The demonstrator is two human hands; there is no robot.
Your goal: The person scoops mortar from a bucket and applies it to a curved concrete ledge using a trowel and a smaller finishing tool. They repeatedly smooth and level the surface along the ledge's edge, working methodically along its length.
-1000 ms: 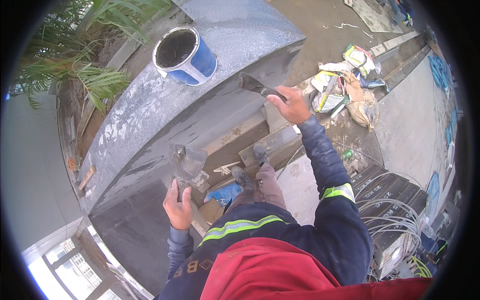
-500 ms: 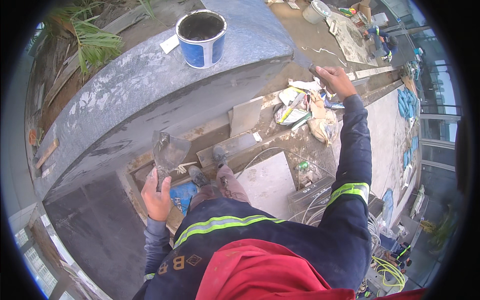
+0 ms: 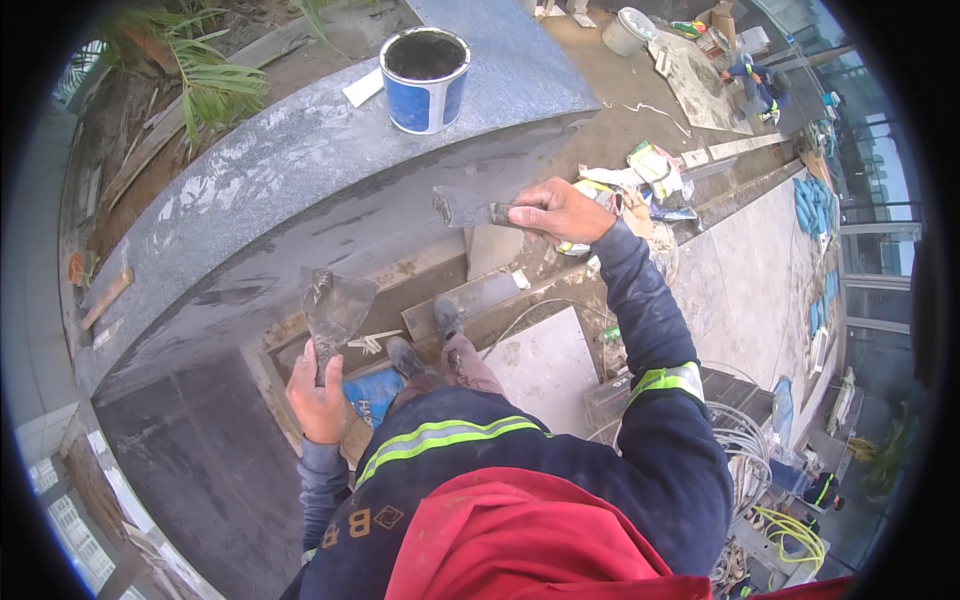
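My left hand [image 3: 318, 398] is closed round the handle of a wide putty knife [image 3: 338, 310], its blade up and smeared with dark paste. In my right hand [image 3: 565, 212] is a second, narrower putty knife [image 3: 462, 208]; its blade points left and carries a dab of dark paste at the tip. Both blades are apart from each other, in front of the grey side of a curved stone-topped wall [image 3: 330, 110]. On that top stands a blue and white tin [image 3: 426, 100], open, with dark residue inside. A small white piece [image 3: 363, 88] lies beside the tin.
Torn bags [image 3: 655, 172] and rubble lie right of the wall. A pale board [image 3: 545, 365] and a grey stone strip [image 3: 470, 302] are by my feet. Coiled cables [image 3: 740, 450] lie at the right. Another person [image 3: 765, 90] crouches far off, near a white bucket [image 3: 630, 32].
My right hand has swung left and down from the wall's end, bringing its putty knife nearer the other one. The left hand has barely moved.
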